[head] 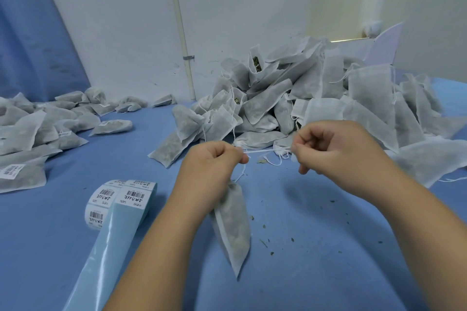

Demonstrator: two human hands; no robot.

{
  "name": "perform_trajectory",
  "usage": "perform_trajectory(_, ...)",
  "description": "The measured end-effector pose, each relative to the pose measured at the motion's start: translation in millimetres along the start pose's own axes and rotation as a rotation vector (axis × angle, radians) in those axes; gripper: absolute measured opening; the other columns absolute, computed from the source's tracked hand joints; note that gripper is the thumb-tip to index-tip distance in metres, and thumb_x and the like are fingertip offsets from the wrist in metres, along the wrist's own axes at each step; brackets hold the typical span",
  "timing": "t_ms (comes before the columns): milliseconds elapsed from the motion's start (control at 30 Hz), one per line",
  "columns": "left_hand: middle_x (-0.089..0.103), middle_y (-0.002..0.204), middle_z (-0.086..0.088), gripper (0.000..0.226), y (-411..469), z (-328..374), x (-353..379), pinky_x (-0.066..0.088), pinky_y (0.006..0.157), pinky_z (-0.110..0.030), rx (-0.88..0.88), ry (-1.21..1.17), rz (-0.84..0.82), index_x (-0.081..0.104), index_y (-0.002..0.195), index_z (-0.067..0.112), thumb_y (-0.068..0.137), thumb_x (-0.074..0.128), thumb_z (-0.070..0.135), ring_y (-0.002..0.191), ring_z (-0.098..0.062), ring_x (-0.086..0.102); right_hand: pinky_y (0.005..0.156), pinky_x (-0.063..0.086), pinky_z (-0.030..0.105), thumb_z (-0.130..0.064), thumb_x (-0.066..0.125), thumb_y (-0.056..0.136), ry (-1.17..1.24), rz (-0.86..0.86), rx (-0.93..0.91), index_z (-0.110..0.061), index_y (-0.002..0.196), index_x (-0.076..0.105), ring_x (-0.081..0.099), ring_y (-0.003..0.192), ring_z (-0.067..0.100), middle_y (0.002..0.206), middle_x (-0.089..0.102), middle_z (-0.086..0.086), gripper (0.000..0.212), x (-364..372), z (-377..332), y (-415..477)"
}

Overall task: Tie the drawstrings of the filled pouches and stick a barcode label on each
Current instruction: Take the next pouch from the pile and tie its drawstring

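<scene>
A filled white mesh pouch (233, 225) hangs below my left hand (212, 164), its bottom corner near the blue table cover. My left hand grips the pouch's gathered neck and one end of its white drawstring (265, 151). My right hand (336, 149) pinches the other end, and the string runs taut between the two fists. A roll of barcode labels (111, 199) lies left of my left forearm, with its bare blue backing strip (101, 257) trailing toward me.
A big heap of untied filled pouches (316, 98) lies behind my hands, in front of a white box (353, 48). Labelled, tied pouches (38, 131) are spread at the left. Dry leaf crumbs dot the blue cover (316, 235). White wall behind.
</scene>
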State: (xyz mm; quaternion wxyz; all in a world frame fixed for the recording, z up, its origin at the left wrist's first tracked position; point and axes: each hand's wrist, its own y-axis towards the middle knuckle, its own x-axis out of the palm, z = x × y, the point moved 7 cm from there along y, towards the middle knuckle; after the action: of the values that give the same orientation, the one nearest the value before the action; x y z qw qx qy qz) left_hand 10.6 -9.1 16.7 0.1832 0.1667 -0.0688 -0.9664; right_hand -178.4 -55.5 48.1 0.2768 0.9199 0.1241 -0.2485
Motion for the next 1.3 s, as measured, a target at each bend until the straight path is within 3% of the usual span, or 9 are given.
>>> perform_trajectory(167, 0.040, 0.057, 0.001, 0.027, 3, -5, 2, 0.025, 0.040, -0.017, 0.019, 0.043, -0.031, 0.072, 0.065, 0.034, 0.090, 0.062, 0.031, 0.056, -0.015, 0.034, 0.061, 0.054, 0.043, -0.012, 0.062, 0.082, -0.026, 0.014, 0.015, -0.022, 0.070, 0.063, 0.069, 0.059, 0.005, 0.063, 0.062, 0.008, 0.015, -1, 6, 1)
perform_trajectory(300, 0.059, 0.064, 0.021, 0.019, 5, -10, 7, 0.038, 0.052, -0.009, 0.035, 0.074, -0.131, 0.072, 0.075, 0.035, 0.091, 0.062, 0.032, 0.059, -0.002, 0.050, 0.053, 0.046, 0.029, -0.014, 0.062, 0.082, 0.015, 0.128, 0.035, -0.023, 0.070, 0.062, 0.061, 0.049, 0.000, 0.064, 0.065, 0.003, 0.016, -11, 16, 5)
perform_trajectory(367, 0.065, 0.076, 0.017, 0.009, 6, -15, 8, 0.044, 0.063, -0.015, -0.015, 0.076, -0.171, 0.071, 0.084, 0.031, 0.090, 0.064, 0.032, 0.067, -0.001, 0.055, 0.047, 0.042, 0.015, -0.012, 0.062, 0.081, 0.023, 0.160, 0.028, -0.024, 0.070, 0.061, 0.057, 0.047, -0.002, 0.062, 0.064, 0.000, 0.017, -13, 19, 6)
perform_trajectory(467, 0.071, 0.092, 0.003, 0.012, 7, -28, 9, 0.053, 0.078, -0.033, -0.130, 0.118, -0.210, 0.068, 0.095, 0.027, 0.091, 0.061, 0.036, 0.080, -0.014, 0.065, 0.046, 0.039, 0.011, -0.011, 0.061, 0.080, 0.044, 0.154, 0.015, -0.026, 0.071, 0.061, 0.057, 0.049, 0.003, 0.061, 0.063, -0.002, 0.017, -11, 20, 7)
perform_trajectory(667, 0.073, 0.074, 0.000, 0.027, 11, -41, 1, 0.053, 0.050, -0.025, -0.261, -0.053, -0.088, 0.069, 0.096, 0.015, 0.097, 0.053, 0.038, 0.062, -0.017, 0.067, 0.050, 0.037, 0.012, -0.009, 0.066, 0.077, -0.032, 0.032, -0.119, -0.023, 0.067, 0.061, 0.048, 0.053, 0.005, 0.061, 0.059, -0.008, 0.018, 12, 0, -1)
perform_trajectory(900, 0.077, 0.087, -0.003, 0.026, 11, -43, 7, 0.056, 0.054, -0.035, -0.315, -0.305, -0.092, 0.068, 0.105, 0.025, 0.102, 0.047, 0.041, 0.073, -0.020, 0.075, 0.065, 0.047, 0.032, -0.019, 0.063, 0.081, -0.317, -0.178, -0.338, -0.025, 0.074, 0.056, 0.053, 0.072, 0.010, 0.071, 0.055, -0.011, 0.012, 57, -26, -19)
perform_trajectory(1067, 0.077, 0.095, -0.011, 0.035, 6, -42, 9, 0.061, 0.066, -0.040, -0.355, -0.349, -0.029, 0.068, 0.104, 0.014, 0.098, 0.054, 0.045, 0.086, -0.026, 0.075, 0.067, 0.048, 0.039, -0.018, 0.063, 0.083, -0.306, -0.136, -0.392, -0.021, 0.078, 0.060, 0.054, 0.076, 0.013, 0.078, 0.054, -0.010, 0.007, 57, -27, -20)
perform_trajectory(1167, 0.071, 0.109, -0.022, 0.047, 2, -40, 12, 0.054, 0.092, -0.057, -0.388, -0.384, -0.027, 0.068, 0.109, 0.002, 0.096, 0.056, 0.046, 0.103, -0.038, 0.069, 0.069, 0.049, 0.039, -0.019, 0.063, 0.084, -0.249, -0.113, -0.367, -0.025, 0.079, 0.060, 0.055, 0.081, 0.013, 0.084, 0.053, -0.013, 0.008, 53, -24, -18)
perform_trajectory(1300, 0.075, 0.101, -0.016, 0.038, 3, -29, 10, 0.055, 0.090, -0.055, -0.334, -0.432, 0.006, 0.070, 0.102, 0.006, 0.096, 0.059, 0.041, 0.095, -0.032, 0.073, 0.070, 0.049, 0.040, -0.015, 0.063, 0.085, -0.233, -0.084, -0.397, -0.023, 0.082, 0.061, 0.055, 0.083, 0.013, 0.090, 0.054, -0.013, 0.009, 49, -26, -17)
